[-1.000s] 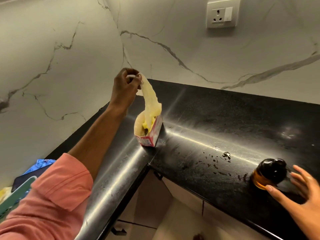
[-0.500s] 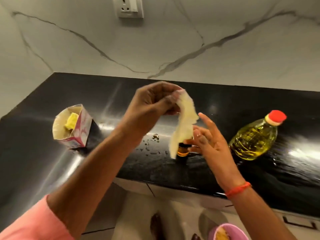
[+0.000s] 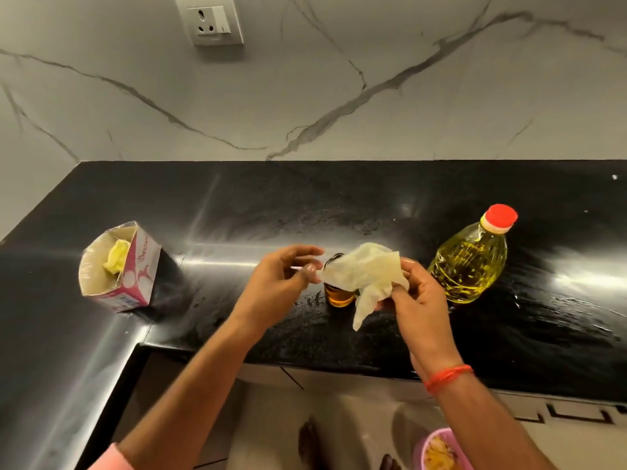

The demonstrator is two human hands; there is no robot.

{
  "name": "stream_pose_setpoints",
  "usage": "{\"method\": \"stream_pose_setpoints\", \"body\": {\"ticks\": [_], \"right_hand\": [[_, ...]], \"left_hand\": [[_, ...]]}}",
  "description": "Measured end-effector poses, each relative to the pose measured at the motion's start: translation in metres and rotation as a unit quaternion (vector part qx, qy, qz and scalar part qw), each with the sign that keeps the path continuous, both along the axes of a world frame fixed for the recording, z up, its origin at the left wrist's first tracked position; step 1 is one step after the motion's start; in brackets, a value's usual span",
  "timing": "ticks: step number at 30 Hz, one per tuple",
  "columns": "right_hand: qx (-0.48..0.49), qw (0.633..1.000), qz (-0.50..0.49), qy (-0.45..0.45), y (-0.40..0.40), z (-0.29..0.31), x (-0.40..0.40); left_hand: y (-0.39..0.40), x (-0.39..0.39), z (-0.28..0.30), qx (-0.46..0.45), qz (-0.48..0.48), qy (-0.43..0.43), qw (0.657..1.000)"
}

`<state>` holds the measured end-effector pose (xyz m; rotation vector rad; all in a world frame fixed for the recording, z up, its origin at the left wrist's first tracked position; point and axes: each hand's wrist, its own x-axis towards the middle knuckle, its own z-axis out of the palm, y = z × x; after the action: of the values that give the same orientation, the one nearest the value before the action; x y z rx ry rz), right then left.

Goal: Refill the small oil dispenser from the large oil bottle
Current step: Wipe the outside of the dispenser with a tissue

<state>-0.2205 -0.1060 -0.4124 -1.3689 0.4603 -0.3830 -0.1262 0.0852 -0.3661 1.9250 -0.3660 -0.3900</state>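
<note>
A pale tissue (image 3: 364, 276) is spread between both hands above the black counter (image 3: 339, 205). My left hand (image 3: 281, 283) pinches its left edge and my right hand (image 3: 412, 300) grips its right side. Behind the tissue stands the small oil dispenser (image 3: 339, 295), amber oil showing in its base and its top hidden. The large oil bottle (image 3: 471, 259), full of yellow oil with a red cap, stands upright to the right, close to my right hand but not touched.
A pink and white tissue box (image 3: 135, 279) sits open at the counter's left corner. Oil drops spot the counter near the dispenser. A wall socket (image 3: 213, 20) is on the marble backsplash. A pink bowl (image 3: 437, 452) lies on the floor below.
My left hand pulled a tissue from the box and carried it right, over the dispenser. My right hand left the dispenser and took hold of the tissue's other side.
</note>
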Motion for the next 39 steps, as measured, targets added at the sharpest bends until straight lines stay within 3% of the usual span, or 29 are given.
{"method": "stream_pose_setpoints", "body": {"ticks": [6, 13, 19, 32, 39], "right_hand": [[0.045, 0.998, -0.039, 0.032, 0.004, -0.011, 0.003], [0.109, 0.993, -0.015, 0.033, 0.005, -0.017, 0.007], [-0.066, 0.995, -0.023, 0.067, 0.003, -0.037, 0.027], [-0.215, 0.968, -0.073, 0.103, 0.001, -0.038, 0.053], [-0.314, 0.948, -0.007, -0.039, 0.022, 0.011, 0.019]], "left_hand": [[-0.01, -0.002, -0.072, 0.131, 0.013, 0.045, 0.99], [-0.049, -0.003, -0.106, 0.096, 0.049, -0.001, 0.994], [-0.06, 0.006, -0.118, 0.082, 0.062, -0.016, 0.995], [-0.052, -0.002, -0.098, -0.024, 0.096, 0.041, 0.994], [-0.044, -0.009, -0.05, -0.097, 0.089, -0.001, 0.991]]}}
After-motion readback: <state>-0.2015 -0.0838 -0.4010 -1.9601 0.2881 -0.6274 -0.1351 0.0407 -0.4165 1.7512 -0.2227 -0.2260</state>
